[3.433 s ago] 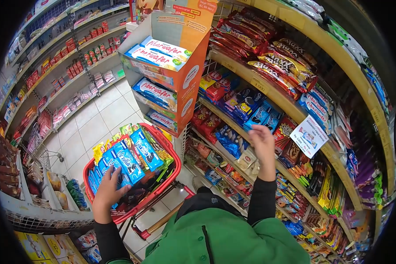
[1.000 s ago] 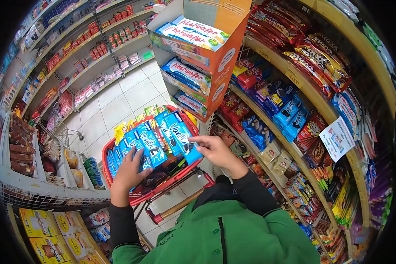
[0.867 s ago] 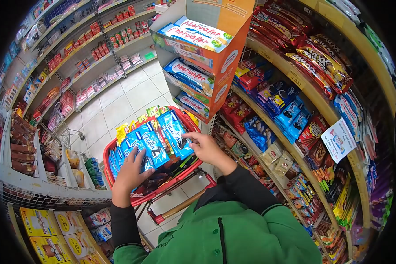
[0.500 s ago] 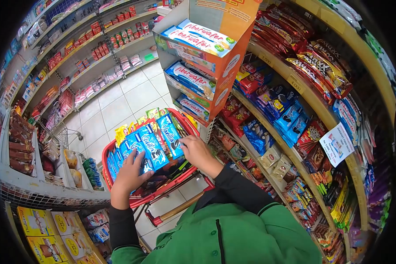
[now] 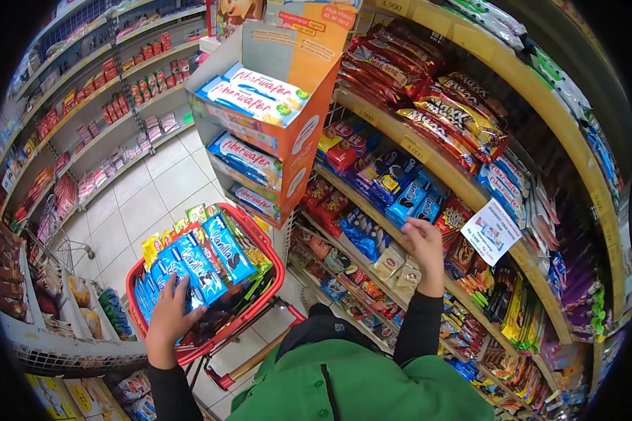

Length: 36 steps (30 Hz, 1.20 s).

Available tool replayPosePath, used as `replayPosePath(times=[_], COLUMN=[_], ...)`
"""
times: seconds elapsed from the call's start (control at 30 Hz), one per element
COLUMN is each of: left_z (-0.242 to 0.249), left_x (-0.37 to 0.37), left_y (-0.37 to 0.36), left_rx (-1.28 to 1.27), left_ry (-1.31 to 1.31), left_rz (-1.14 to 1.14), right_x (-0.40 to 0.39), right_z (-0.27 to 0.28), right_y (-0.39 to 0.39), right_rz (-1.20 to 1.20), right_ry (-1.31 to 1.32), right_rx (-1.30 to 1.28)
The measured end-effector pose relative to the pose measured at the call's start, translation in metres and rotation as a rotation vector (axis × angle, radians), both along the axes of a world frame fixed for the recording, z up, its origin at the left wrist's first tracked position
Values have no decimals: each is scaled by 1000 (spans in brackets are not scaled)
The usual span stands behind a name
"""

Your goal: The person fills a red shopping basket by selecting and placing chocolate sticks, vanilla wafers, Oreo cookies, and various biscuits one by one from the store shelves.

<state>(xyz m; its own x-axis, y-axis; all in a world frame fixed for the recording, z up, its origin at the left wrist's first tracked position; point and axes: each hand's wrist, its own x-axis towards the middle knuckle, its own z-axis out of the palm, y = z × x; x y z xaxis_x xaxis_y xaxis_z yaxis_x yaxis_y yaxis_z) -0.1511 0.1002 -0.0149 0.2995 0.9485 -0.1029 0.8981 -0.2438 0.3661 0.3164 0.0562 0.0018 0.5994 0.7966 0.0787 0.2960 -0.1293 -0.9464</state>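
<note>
My left hand [image 5: 172, 316] lies with fingers spread on the blue vanilla biscuit packs [image 5: 193, 270] piled in the red shopping basket [image 5: 279, 270]. Another blue vanilla pack [image 5: 229, 249] lies at the right of the pile, untouched by either hand. Yellow and green packets [image 5: 158, 244] show along the basket's far side. My right hand [image 5: 425, 252] is raised in front of the snack shelf, fingers loosely bent, with nothing seen in it. Just beyond its fingertips are blue biscuit packs [image 5: 414, 200] on the shelf, close to a red packet [image 5: 453, 217].
A cardboard display of fiberwafer packs [image 5: 256, 95] stands behind the basket. Shelves on the right hold red wafer bars [image 5: 456, 105], and a white price sign [image 5: 490, 231] hangs from one edge. Snack bins [image 5: 84, 302] line the left. A wooden handle [image 5: 260, 354] is below the basket.
My right hand has left the vanilla pack in the basket and moved right to the shelf. My left hand stays on the packs. The view has turned to the right.
</note>
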Motion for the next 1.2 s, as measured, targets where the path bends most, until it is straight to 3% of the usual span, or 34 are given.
replayPosePath(times=[0.2,0.3,0.43,0.57,0.77,0.9,1.0,1.1,1.2], left_z=[-2,4,0,0,1,-1,0,2,1], left_x=[-2,1,-2,-4,-4,-6,-5,-5,-5], left_y=[2,0,0,1,2,2,1,0,0], left_rx=[-7,-67,-21,-24,-44,-40,-48,-54,-48], left_ry=[-15,-27,-31,-57,-68,-55,-54,-46,-44], left_rz=[-8,15,-4,-14,-11,-17,-16,-14,-19], right_x=[23,33,46,35,18,21,30,57,69], right_z=[-5,-9,-18,-2,23,21,23,-5,-7], right_y=[3,24,50,53,59,59,54,61,61], right_rz=[-229,-307,-492,-623,-492,-503,-374,-412,-425], right_ry=[104,10,-212,-508,-514,-503,-342,-406,-313], right_rx=[168,244,-76,-219,-544,-497,-454,-398,-449])
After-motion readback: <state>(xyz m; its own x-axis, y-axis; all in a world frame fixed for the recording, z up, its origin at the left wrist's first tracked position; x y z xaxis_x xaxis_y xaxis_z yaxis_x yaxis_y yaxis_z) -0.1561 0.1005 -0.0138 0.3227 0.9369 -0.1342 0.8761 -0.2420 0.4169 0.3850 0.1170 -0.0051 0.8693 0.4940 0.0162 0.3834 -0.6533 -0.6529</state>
